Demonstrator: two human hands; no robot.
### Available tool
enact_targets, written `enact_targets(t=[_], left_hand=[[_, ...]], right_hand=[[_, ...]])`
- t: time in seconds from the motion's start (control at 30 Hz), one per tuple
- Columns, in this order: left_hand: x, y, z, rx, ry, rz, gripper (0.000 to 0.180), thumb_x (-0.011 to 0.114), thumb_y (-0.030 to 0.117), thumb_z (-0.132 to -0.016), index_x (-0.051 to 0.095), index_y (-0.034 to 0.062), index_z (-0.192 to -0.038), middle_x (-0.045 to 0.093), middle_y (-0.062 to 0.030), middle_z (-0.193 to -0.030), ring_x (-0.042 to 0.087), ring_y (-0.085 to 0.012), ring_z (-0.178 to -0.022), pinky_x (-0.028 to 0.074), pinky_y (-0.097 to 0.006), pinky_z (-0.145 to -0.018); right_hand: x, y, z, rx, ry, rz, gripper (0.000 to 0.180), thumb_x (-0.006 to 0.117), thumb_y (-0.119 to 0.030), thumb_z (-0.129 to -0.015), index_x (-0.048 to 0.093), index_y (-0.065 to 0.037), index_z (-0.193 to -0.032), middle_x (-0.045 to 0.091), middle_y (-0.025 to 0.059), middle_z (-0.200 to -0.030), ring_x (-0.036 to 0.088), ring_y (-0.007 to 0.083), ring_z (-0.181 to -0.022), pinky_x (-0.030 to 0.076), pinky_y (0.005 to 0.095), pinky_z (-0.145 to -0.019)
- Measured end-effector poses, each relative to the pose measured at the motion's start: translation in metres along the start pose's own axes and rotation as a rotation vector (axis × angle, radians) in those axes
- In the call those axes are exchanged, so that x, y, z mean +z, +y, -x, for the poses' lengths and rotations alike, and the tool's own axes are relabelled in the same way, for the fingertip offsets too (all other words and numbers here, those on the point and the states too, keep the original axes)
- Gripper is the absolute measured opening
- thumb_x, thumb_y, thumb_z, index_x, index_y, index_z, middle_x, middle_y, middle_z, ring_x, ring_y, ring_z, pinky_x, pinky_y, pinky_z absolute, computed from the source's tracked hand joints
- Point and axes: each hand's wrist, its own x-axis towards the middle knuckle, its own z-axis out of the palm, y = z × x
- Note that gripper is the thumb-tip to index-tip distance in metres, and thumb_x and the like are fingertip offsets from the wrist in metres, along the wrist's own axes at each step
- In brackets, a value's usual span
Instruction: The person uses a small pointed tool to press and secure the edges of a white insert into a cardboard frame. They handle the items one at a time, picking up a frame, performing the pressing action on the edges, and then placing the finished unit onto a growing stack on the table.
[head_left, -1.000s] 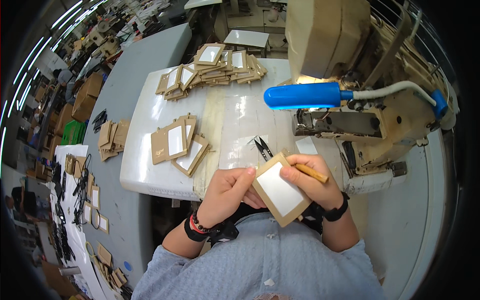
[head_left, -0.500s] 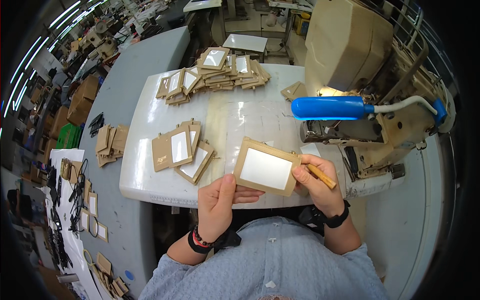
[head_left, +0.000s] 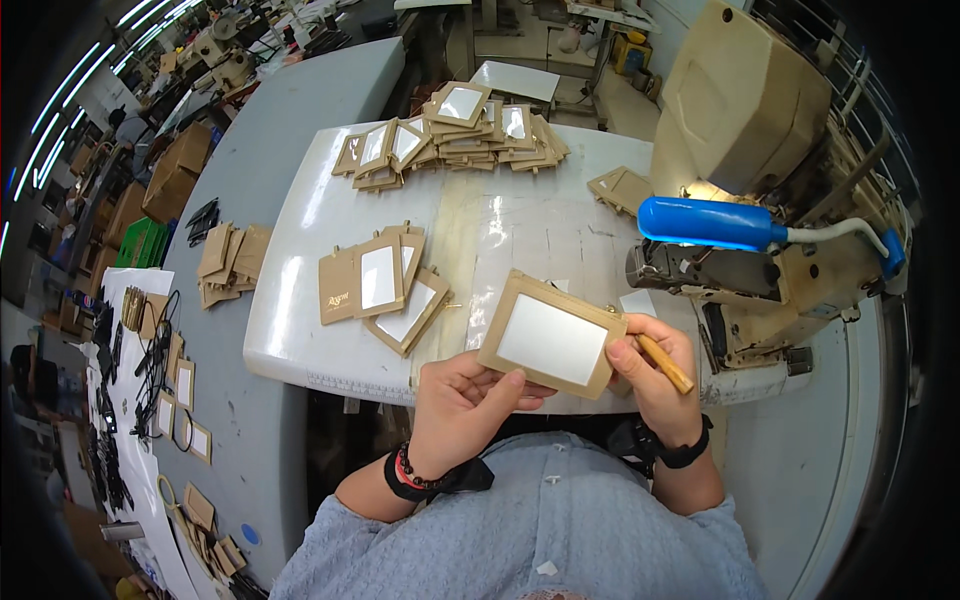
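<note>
Between both hands I hold a tan card holder with a clear window, tilted a little above the table's front edge. My left hand pinches its lower left edge, thumb on the front and fingers behind. With my right hand I grip its right edge, thumb on the front. A tool with a tan wooden handle is also held in my right hand, its working end hidden. To the left lie several similar card holders, some overlapping, one with gold lettering.
A heap of card holders lies at the table's far side. On the right stands a beige sewing machine with a blue lamp reaching over the table. More tan pieces and black cords lie on the grey bench at left.
My left thumb has slid from the holder's left edge to its lower edge. The view has shifted, so most of the scene lies a bit further right. Both hands still hold the card holder.
</note>
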Motion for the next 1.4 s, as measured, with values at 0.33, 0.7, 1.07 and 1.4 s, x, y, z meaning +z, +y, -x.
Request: enact_targets(t=[0.33, 0.7, 1.07, 1.4], left_hand=[[0.011, 0.003, 0.0, 0.039, 0.043, -0.091, 0.025, 0.049, 0.002, -0.093, 0.056, -0.0151, -0.108, 0.067, -0.0239, -0.093, 0.069, -0.0302, -0.084, 0.06, -0.033, -0.072], [0.011, 0.003, -0.005, -0.053, -0.005, -0.018, 0.024, 0.049, 0.003, -0.094, 0.057, -0.0124, -0.112, 0.067, -0.0195, -0.099, 0.068, -0.0245, -0.089, 0.059, -0.031, -0.077], [0.013, 0.004, -0.001, -0.016, -0.001, -0.023, 0.024, 0.05, 0.0, -0.093, 0.056, -0.0128, -0.113, 0.066, -0.0197, -0.1, 0.068, -0.0246, -0.09, 0.059, -0.031, -0.078], [0.008, -0.002, -0.009, -0.042, 0.004, -0.043, 0.023, 0.049, 0.001, -0.094, 0.056, -0.012, -0.112, 0.067, -0.018, -0.096, 0.068, -0.0234, -0.087, 0.058, -0.03, -0.075]], right_hand=[[-0.005, -0.002, 0.006, -0.001, 0.005, -0.004, 0.029, 0.064, -0.015, -0.09, 0.058, 0.007, -0.108, 0.066, 0.0071, -0.083, 0.062, 0.0086, -0.069, 0.05, 0.0203, -0.062], [-0.007, -0.006, 0.013, -0.022, 0.049, 0.014, 0.03, 0.063, -0.014, -0.091, 0.057, 0.007, -0.11, 0.067, 0.0084, -0.085, 0.063, 0.0083, -0.07, 0.05, 0.0197, -0.063], [-0.005, -0.006, 0.013, -0.005, 0.034, -0.002, 0.026, 0.063, -0.014, -0.091, 0.059, 0.006, -0.107, 0.067, 0.0076, -0.084, 0.063, 0.0082, -0.07, 0.05, 0.0192, -0.062], [0.0, -0.005, 0.016, -0.04, 0.082, -0.011, 0.028, 0.062, -0.013, -0.091, 0.057, 0.007, -0.11, 0.067, 0.0085, -0.085, 0.063, 0.0084, -0.07, 0.051, 0.02, -0.063]])
